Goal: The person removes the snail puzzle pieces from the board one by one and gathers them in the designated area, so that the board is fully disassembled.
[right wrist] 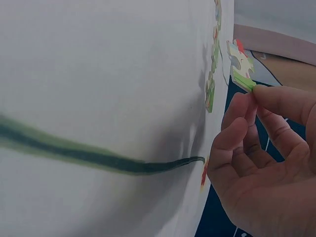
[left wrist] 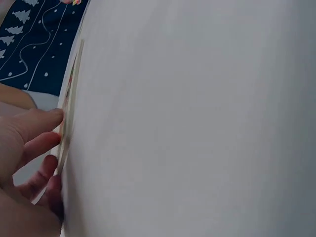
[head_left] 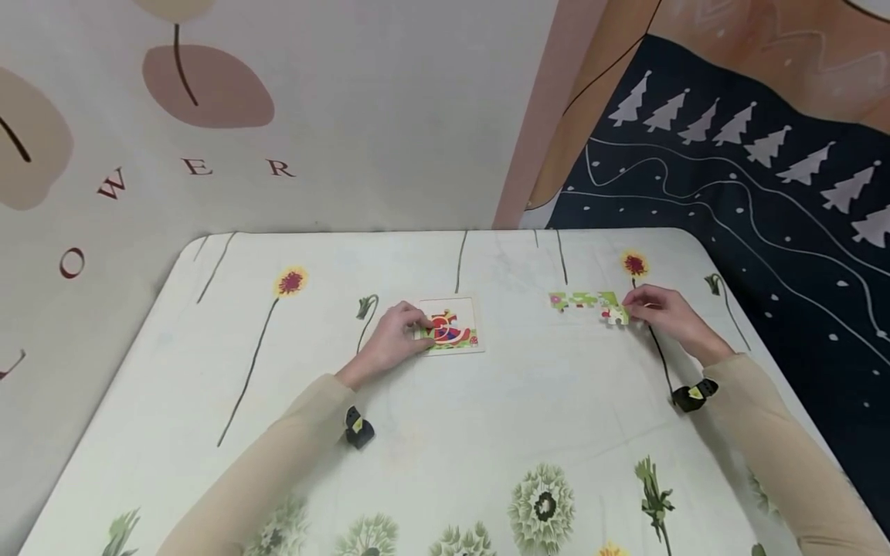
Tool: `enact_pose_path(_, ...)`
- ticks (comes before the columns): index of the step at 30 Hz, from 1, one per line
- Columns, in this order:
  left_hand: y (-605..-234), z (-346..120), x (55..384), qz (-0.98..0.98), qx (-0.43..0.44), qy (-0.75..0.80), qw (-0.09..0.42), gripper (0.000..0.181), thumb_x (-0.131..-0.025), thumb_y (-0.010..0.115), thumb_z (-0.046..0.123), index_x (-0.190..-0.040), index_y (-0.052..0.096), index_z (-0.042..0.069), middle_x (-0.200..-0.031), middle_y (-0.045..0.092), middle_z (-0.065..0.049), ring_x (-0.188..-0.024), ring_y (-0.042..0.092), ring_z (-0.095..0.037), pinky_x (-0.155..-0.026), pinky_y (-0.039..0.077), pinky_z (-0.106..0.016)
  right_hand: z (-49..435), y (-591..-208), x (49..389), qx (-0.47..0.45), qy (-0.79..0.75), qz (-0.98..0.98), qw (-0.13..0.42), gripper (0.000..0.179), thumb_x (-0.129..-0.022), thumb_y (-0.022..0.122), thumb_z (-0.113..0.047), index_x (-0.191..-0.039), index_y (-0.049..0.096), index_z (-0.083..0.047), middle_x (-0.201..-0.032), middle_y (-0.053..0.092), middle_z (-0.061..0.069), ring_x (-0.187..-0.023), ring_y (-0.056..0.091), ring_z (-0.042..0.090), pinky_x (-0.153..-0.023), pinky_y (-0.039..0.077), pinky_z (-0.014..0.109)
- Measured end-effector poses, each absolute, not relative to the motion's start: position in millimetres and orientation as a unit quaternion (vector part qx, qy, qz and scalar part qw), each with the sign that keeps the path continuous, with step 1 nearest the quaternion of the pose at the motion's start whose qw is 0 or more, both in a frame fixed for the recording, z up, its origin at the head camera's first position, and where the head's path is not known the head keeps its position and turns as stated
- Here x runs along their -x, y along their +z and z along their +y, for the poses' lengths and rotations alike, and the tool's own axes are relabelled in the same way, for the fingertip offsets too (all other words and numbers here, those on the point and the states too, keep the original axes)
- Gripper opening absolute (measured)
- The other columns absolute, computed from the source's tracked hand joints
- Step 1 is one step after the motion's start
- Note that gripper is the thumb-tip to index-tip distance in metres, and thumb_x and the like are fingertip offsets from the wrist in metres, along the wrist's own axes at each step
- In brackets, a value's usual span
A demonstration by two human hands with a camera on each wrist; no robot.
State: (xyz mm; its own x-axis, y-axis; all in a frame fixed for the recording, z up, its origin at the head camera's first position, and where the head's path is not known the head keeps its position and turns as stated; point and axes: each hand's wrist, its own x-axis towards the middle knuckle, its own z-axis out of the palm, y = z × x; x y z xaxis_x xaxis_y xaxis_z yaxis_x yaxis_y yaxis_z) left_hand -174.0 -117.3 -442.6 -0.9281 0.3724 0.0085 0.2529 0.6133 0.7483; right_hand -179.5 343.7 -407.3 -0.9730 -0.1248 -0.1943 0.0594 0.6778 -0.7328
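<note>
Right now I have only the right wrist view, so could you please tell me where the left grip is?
Observer: The left grip is at the left side of a puzzle board, its fingers touching it.
Operator: Thank you; what picture can you make out on that board?
Observer: It shows a mostly red figure.
Operator: And on which side of the board do the loose pieces lie, please?
Observer: In the head view, the loose pieces lie to the right of it.

Mid-frame in the head view, the left hand (head_left: 393, 337) is hiding part of the puzzle board (head_left: 467, 312).
</note>
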Motion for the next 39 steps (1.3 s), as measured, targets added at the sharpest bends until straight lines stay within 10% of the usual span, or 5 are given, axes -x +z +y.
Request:
enact_pose_path(20, -448, -103, 174, 0.907, -0.152, 0.388, 0.056, 0.026, -0.080, 0.082, 0.019, -0.089, 0.061, 0.007, -0.096, 0.061, -0.012, -0.092, 0.043, -0.026, -0.081, 0.031, -0.037, 351, -413, 177, 0.007, -0.405, 0.907, 0.117, 0.027, -0.102, 0.054, -0.016, -0.117, 0.057, 0.007, -0.085, 0.058, -0.016, -0.071, 0.051, 0.004, -0.061, 0.045, 0.024)
enact_pose_path(39, -451, -104, 175, 0.906, -0.158, 0.390, 0.055, 0.026, -0.080, 0.082, 0.019, -0.088, 0.060, 0.008, -0.094, 0.059, -0.011, -0.092, 0.041, -0.027, -0.081, 0.030, -0.036, 341, -415, 190, -0.013, -0.328, 0.933, 0.147, 0.028, -0.100, 0.056, -0.015, -0.118, 0.063, 0.005, -0.112, 0.065, 0.023, -0.090, 0.052, 0.021, -0.072, 0.043, 0.023)
